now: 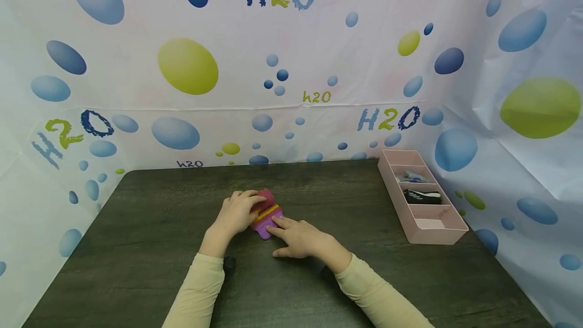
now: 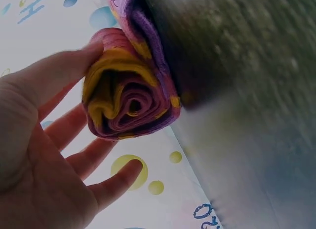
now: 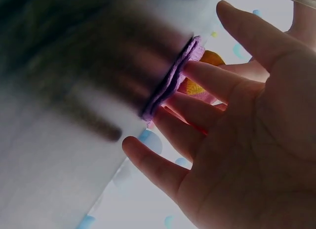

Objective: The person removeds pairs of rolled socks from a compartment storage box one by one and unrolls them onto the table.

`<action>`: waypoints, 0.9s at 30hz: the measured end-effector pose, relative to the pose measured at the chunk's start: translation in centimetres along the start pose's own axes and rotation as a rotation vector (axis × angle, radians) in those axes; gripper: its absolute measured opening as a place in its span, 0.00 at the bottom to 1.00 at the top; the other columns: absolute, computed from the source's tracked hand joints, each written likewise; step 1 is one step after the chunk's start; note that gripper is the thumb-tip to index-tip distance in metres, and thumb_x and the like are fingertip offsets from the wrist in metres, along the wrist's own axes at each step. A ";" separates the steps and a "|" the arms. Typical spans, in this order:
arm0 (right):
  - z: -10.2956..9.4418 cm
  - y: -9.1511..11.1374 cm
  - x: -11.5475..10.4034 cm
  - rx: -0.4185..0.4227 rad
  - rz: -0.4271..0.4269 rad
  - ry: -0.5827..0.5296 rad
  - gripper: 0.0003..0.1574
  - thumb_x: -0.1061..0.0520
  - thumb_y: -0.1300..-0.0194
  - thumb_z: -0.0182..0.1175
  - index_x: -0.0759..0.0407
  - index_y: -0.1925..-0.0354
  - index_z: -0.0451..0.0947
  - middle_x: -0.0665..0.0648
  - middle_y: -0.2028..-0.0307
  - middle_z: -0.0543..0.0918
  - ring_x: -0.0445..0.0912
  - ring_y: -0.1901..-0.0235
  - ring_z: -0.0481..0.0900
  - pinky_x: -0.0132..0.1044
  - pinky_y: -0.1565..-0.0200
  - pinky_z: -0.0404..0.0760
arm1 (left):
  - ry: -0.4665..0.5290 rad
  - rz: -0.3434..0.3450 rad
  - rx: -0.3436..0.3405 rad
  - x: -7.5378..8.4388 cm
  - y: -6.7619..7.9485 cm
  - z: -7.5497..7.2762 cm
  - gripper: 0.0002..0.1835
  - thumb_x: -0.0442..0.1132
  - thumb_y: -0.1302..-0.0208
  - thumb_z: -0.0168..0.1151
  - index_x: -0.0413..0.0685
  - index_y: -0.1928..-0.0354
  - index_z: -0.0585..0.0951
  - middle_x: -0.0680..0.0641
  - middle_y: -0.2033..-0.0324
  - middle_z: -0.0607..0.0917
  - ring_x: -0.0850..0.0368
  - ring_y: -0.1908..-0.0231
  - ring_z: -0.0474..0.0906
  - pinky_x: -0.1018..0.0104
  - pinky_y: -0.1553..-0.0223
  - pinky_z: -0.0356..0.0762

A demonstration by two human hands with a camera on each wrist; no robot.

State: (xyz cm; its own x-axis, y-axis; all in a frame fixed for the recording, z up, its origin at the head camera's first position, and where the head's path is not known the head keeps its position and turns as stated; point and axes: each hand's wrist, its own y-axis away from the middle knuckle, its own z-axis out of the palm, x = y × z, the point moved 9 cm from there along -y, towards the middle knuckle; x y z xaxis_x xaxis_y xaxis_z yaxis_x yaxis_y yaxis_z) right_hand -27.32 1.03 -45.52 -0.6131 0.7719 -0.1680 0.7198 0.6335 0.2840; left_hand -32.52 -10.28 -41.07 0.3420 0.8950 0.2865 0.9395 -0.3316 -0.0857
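A pink, purple and yellow pair of knitted socks [image 1: 265, 228] lies near the middle of the table, partly rolled up. In the left wrist view the rolled part of the socks [image 2: 131, 103] shows as a spiral of layers. My left hand [image 1: 236, 212] grips this roll, thumb on one side and fingers on the other. Flat on the table, the unrolled purple end points toward me. My right hand [image 1: 298, 238] rests on that end with its fingers stretched out. In the right wrist view, the fingertips of the right hand [image 3: 237, 125] touch the purple edge of the socks [image 3: 170, 83].
A pink organizer box [image 1: 393, 206] with several compartments stands on the right side of the dark wood-grain table [image 1: 150, 227]. It holds a black item with white markings [image 1: 422, 197] and a small grey-blue item [image 1: 412, 176]. A bubble-printed sheet [image 1: 246, 80] hangs behind.
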 end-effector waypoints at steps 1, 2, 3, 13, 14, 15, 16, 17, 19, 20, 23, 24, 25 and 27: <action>0.0 0.0 0.0 -0.001 0.000 0.003 0.43 0.33 0.32 0.53 0.42 0.25 0.55 0.51 0.23 0.53 0.47 0.24 0.53 0.55 0.33 0.65 | 0.001 -0.006 -0.008 -0.1 0.0 0.1 0.26 0.39 0.40 0.69 0.56 0.39 0.78 0.42 0.35 0.74 0.35 0.38 0.68 0.34 0.42 0.68; 0.0 0.0 0.1 -0.001 0.002 0.005 0.43 0.33 0.32 0.53 0.42 0.25 0.55 0.51 0.23 0.53 0.47 0.24 0.53 0.55 0.32 0.65 | 0.002 -0.010 -0.014 -0.1 0.0 0.1 0.27 0.40 0.41 0.69 0.56 0.37 0.77 0.42 0.35 0.74 0.35 0.37 0.68 0.34 0.42 0.67; 0.1 0.0 0.1 -0.002 0.003 0.007 0.43 0.33 0.32 0.53 0.42 0.25 0.55 0.51 0.23 0.53 0.47 0.24 0.53 0.54 0.32 0.65 | -0.004 -0.015 -0.018 -0.2 0.0 0.1 0.29 0.41 0.41 0.70 0.55 0.36 0.76 0.41 0.34 0.73 0.34 0.37 0.67 0.33 0.42 0.67; 0.2 0.1 0.5 -0.015 0.010 0.001 0.43 0.34 0.32 0.54 0.41 0.25 0.55 0.50 0.24 0.53 0.47 0.25 0.54 0.54 0.32 0.65 | -0.039 -0.092 -0.048 -1.6 -0.4 0.2 0.32 0.43 0.35 0.64 0.56 0.30 0.68 0.37 0.33 0.69 0.32 0.34 0.63 0.30 0.41 0.63; 0.2 0.1 0.5 -0.014 0.010 0.001 0.43 0.34 0.32 0.54 0.41 0.25 0.55 0.50 0.24 0.53 0.47 0.25 0.54 0.54 0.32 0.65 | -0.046 -0.092 -0.046 -1.8 -0.6 0.2 0.32 0.43 0.35 0.64 0.55 0.30 0.68 0.37 0.33 0.70 0.32 0.34 0.63 0.30 0.41 0.63; 0.1 0.1 0.5 -0.014 0.009 -0.003 0.43 0.34 0.32 0.54 0.41 0.25 0.55 0.50 0.24 0.53 0.47 0.25 0.54 0.54 0.32 0.65 | -0.054 -0.094 -0.044 -1.9 -0.8 0.1 0.31 0.42 0.35 0.63 0.55 0.30 0.68 0.37 0.33 0.70 0.32 0.34 0.63 0.30 0.41 0.63; 0.0 0.1 0.4 -0.011 0.006 -0.004 0.42 0.34 0.32 0.54 0.41 0.25 0.55 0.50 0.24 0.53 0.47 0.25 0.54 0.54 0.32 0.65 | -0.066 -0.093 -0.040 -2.1 -1.0 0.1 0.31 0.42 0.34 0.63 0.54 0.30 0.68 0.37 0.34 0.71 0.32 0.34 0.64 0.30 0.41 0.63; -0.2 0.0 0.3 -0.009 0.005 -0.006 0.42 0.34 0.32 0.54 0.41 0.25 0.55 0.50 0.24 0.53 0.47 0.25 0.54 0.54 0.32 0.65 | -0.079 -0.095 -0.040 -2.3 -1.2 0.1 0.30 0.41 0.34 0.62 0.54 0.30 0.68 0.37 0.34 0.72 0.32 0.35 0.64 0.30 0.41 0.64; -0.4 -0.1 0.1 -0.004 0.002 0.002 0.42 0.34 0.32 0.54 0.40 0.25 0.55 0.51 0.24 0.54 0.47 0.25 0.54 0.54 0.32 0.65 | -0.098 -0.090 -0.038 -2.7 -1.7 0.1 0.29 0.40 0.33 0.61 0.53 0.31 0.69 0.38 0.36 0.74 0.33 0.37 0.67 0.31 0.43 0.66; -0.5 -0.1 0.1 -0.004 0.002 0.005 0.42 0.34 0.32 0.54 0.40 0.25 0.55 0.50 0.24 0.54 0.47 0.25 0.54 0.54 0.32 0.65 | -0.105 -0.081 -0.038 -2.9 -1.9 0.1 0.29 0.39 0.33 0.61 0.52 0.31 0.69 0.38 0.37 0.75 0.33 0.38 0.69 0.31 0.44 0.67; -0.4 -0.2 -0.2 -0.007 0.000 0.026 0.42 0.34 0.32 0.54 0.39 0.25 0.55 0.50 0.24 0.54 0.45 0.25 0.54 0.52 0.32 0.65 | -0.100 -0.048 -0.051 -3.1 -2.6 0.2 0.27 0.37 0.34 0.61 0.51 0.33 0.71 0.39 0.41 0.79 0.35 0.43 0.75 0.34 0.48 0.72; -0.3 -0.2 -0.2 -0.009 -0.003 0.035 0.42 0.34 0.32 0.54 0.39 0.25 0.55 0.50 0.24 0.54 0.45 0.25 0.54 0.52 0.32 0.65 | -0.095 -0.032 -0.060 -3.1 -2.8 0.3 0.27 0.36 0.34 0.62 0.51 0.33 0.71 0.39 0.42 0.80 0.36 0.45 0.77 0.35 0.50 0.74; -0.3 -0.2 -0.4 -0.012 -0.009 0.041 0.42 0.34 0.32 0.54 0.39 0.25 0.55 0.50 0.24 0.54 0.45 0.25 0.54 0.51 0.32 0.65 | -0.088 -0.014 -0.068 -3.0 -3.0 0.3 0.27 0.35 0.35 0.62 0.51 0.34 0.72 0.40 0.43 0.81 0.37 0.46 0.78 0.36 0.51 0.75; -0.2 -0.1 -0.6 -0.013 -0.023 0.053 0.42 0.34 0.32 0.54 0.39 0.25 0.55 0.49 0.24 0.54 0.44 0.25 0.54 0.51 0.32 0.65 | -0.080 0.031 -0.082 -2.7 -3.3 0.3 0.27 0.34 0.36 0.63 0.51 0.34 0.73 0.40 0.44 0.81 0.39 0.47 0.79 0.38 0.52 0.77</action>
State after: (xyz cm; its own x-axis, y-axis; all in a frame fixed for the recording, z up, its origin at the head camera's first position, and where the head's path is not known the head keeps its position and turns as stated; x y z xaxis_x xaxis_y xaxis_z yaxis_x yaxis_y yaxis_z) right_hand -27.04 0.50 -45.24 -0.6462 0.7529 -0.1250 0.7008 0.6502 0.2933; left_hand -36.56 -11.53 -41.89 0.3739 0.9039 0.2076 0.9251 -0.3796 -0.0135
